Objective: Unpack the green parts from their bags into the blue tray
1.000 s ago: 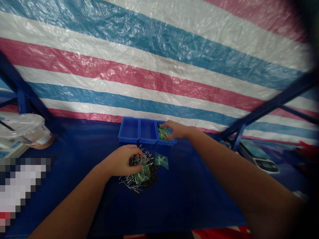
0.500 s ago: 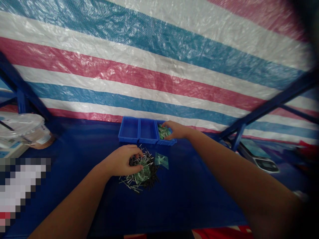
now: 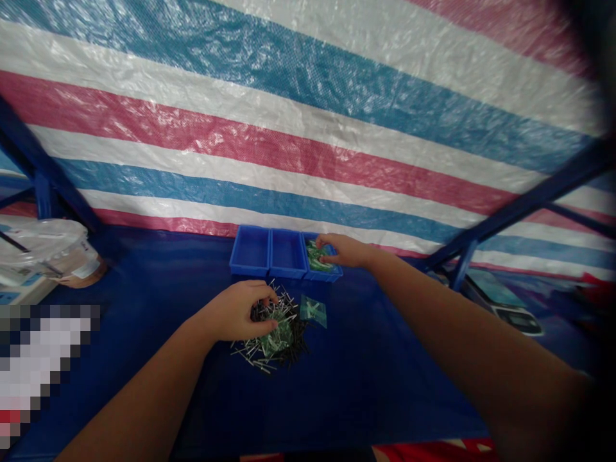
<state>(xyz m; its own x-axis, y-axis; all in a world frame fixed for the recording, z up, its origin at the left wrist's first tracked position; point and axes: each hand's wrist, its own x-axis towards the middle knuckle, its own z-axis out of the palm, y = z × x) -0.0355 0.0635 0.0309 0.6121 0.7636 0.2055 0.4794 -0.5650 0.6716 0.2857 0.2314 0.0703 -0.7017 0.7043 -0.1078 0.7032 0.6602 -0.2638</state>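
A loose pile of thin metal rods (image 3: 262,364), some silvery and some dark, lies on the blue table (image 3: 366,385). Lying on that pile is a clear green plastic packet (image 3: 278,339). My left hand (image 3: 243,311) rests at the pile's left side, thumb and fingers curved but apart, the thumb tip by the packet. Just right of the pile a flat green packet (image 3: 314,311) with small pale pieces inside lies alone. My right hand (image 3: 344,249) reaches over the right blue bin (image 3: 323,276), its fingers apart above several green packets (image 3: 315,258).
Left of that bin stand a middle blue bin (image 3: 287,251) and a left blue bin (image 3: 251,250). A lidded plastic cup (image 3: 72,260) is at far left. A device like a scale (image 3: 517,321) sits at right. Striped sheeting (image 3: 289,141) hangs behind, between blue frame bars (image 3: 529,199).
My right hand's fingers have shifted slightly over the right bin, showing more of the packets. My left hand stays at the pile. The view has moved very slightly.
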